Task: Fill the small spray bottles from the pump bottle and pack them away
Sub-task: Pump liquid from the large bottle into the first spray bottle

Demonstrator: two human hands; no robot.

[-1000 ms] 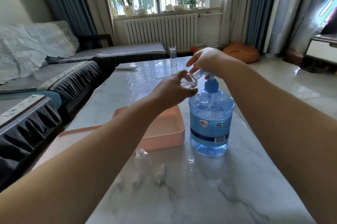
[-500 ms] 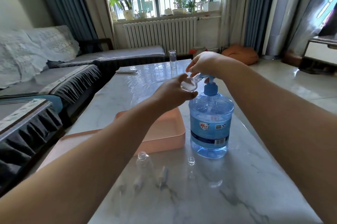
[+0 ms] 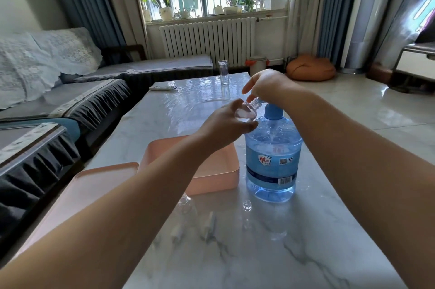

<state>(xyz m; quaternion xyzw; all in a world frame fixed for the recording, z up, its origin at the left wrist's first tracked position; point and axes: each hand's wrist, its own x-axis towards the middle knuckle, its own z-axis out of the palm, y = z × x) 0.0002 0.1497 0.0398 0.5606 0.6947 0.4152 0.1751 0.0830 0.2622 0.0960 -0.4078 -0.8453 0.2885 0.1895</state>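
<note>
A blue pump bottle (image 3: 273,159) shaped like a water jug stands on the marble table (image 3: 294,241). My left hand (image 3: 226,123) grips a small clear spray bottle (image 3: 247,112), tilted with its neck up against the pump spout. My right hand (image 3: 266,86) rests on top of the pump head, which it hides. Near the table's front stands another clear spray bottle (image 3: 187,208), with spray tops (image 3: 208,225) lying beside it and a small clear cap (image 3: 247,205).
A peach box (image 3: 219,171) sits left of the pump bottle, its lid (image 3: 94,182) lying nearer the left edge. A tall glass (image 3: 223,72) and a remote (image 3: 163,88) are at the far end. A sofa (image 3: 70,100) runs along the left.
The view has shifted slightly. My right hand sits a little lower on the pump, and my left hand keeps the small bottle at the spout.
</note>
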